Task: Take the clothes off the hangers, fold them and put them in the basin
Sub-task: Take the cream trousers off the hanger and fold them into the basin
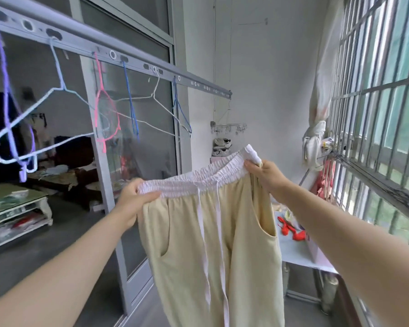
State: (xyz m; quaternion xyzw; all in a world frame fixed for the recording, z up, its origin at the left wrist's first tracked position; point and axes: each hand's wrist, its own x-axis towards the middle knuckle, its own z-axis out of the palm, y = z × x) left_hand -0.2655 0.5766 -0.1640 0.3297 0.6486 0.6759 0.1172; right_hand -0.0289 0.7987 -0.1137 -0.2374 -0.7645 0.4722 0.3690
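Pale yellow trousers (213,244) with a white elastic waistband and white drawstrings hang in front of me, held up by the waistband. My left hand (135,197) grips the waistband's left end. At the right end, my right hand (267,173) grips the band, which bunches above the fingers. Off the hangers, the legs drop below the frame's bottom edge. Several bare wire hangers (33,128) in white, purple, pink and blue hang from the grey drying rail (132,62) at upper left. No basin is in view.
A sliding glass door (139,161) stands behind the rail, with a room and a low table (17,208) beyond. A barred window (376,114) runs along the right. A white table (300,253) with red items sits under it.
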